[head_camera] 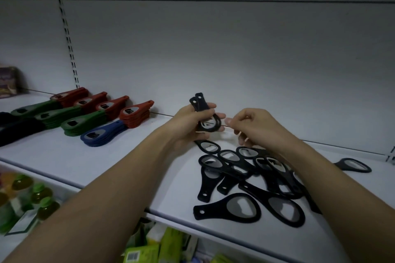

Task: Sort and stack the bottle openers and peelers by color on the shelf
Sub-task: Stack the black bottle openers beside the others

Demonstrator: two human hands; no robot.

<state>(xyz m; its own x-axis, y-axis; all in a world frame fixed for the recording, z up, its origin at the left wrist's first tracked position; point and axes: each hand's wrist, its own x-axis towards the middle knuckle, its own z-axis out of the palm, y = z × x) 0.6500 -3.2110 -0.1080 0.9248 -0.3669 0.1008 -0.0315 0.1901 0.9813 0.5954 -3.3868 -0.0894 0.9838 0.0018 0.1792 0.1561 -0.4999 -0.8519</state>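
item: held bunch (204, 113). a few black openers, handles up and away, ring heads down, gripped in your left hand (188, 126), thumb and fingers curled round them, clamped.

item: right hand (254, 127). fingers curled loosely, tips near the ring head of the bunch; whether they touch it or pinch anything, cannot tell from here.

item: black pile (250, 175). loose black openers scattered and overlapping on the shelf (128, 156) just below your hands, steel faces up, handles every way. one stray (353, 165) lies apart at the right.

item: sorted stacks, left of your hands. red stacks (134, 116) along the back, green stacks (83, 123) in front of them, one blue stack (102, 134) nearest, dark stacks (15, 128) at far left.

step in hand, as judged: you are gathering black openers into one aligned bunch.

next move, as judged: take another from the pile with your right hand, turn it handle-up to match, seat it flat on the bunch. mind the overlap; lifting one may drag its neighbours.
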